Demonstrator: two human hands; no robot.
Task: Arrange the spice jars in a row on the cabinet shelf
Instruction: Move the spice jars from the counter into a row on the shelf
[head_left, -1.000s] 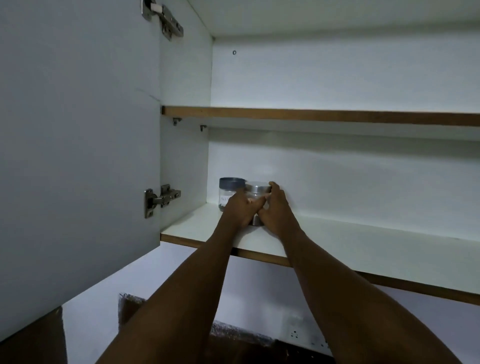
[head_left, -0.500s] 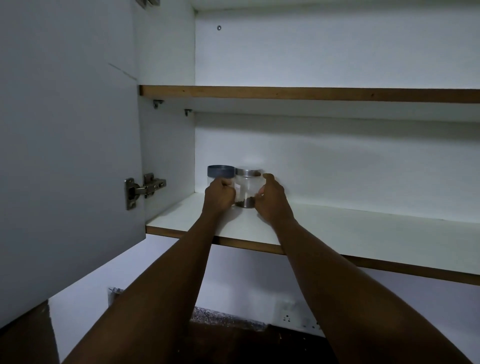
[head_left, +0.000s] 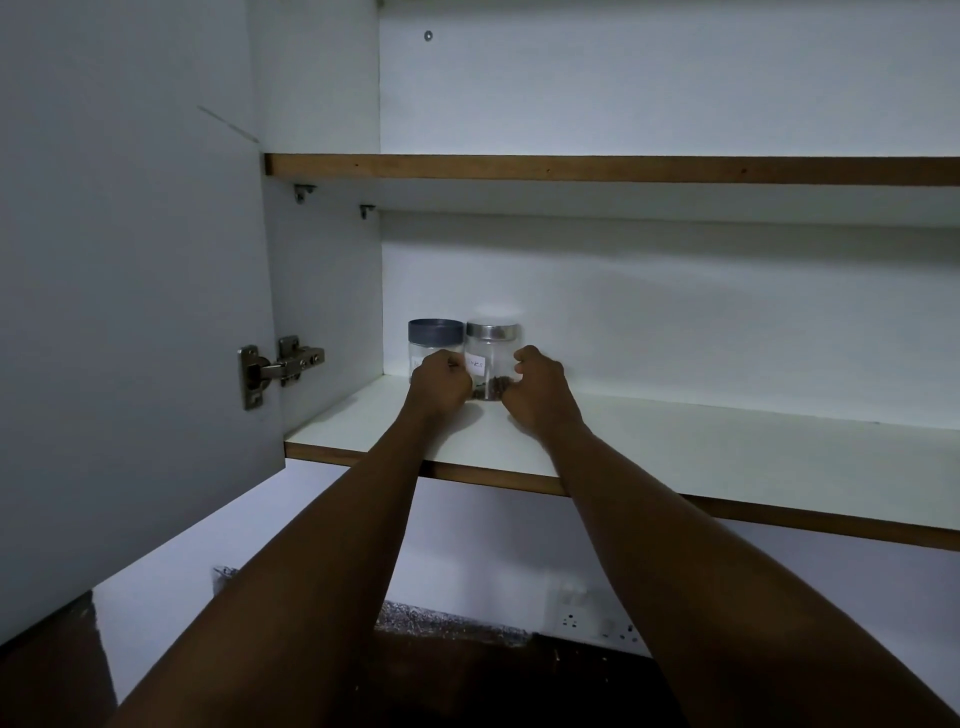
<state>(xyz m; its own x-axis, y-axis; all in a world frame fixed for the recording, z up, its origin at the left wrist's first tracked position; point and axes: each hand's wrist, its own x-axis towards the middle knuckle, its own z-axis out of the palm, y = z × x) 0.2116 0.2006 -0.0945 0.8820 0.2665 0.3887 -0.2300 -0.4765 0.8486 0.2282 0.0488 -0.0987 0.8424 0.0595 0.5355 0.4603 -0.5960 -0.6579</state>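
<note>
Head camera view, looking up into an open white wall cabinet. Two bare arms reach up to the lower shelf, which has a brown wooden front edge. Two clear jars stand upright, side by side and almost touching, at the back left corner of this shelf. The jar with a grey lid is on the left, nearest the cabinet's side wall. The jar with a silver lid is just to its right; it has a white label and a little dark spice at the bottom. The left hand is at this jar's left side, fingers curled against the glass. The right hand is at its right side, fingers curled around it. The upper shelf runs above. The open cabinet door fills the left, with a metal hinge.
</note>
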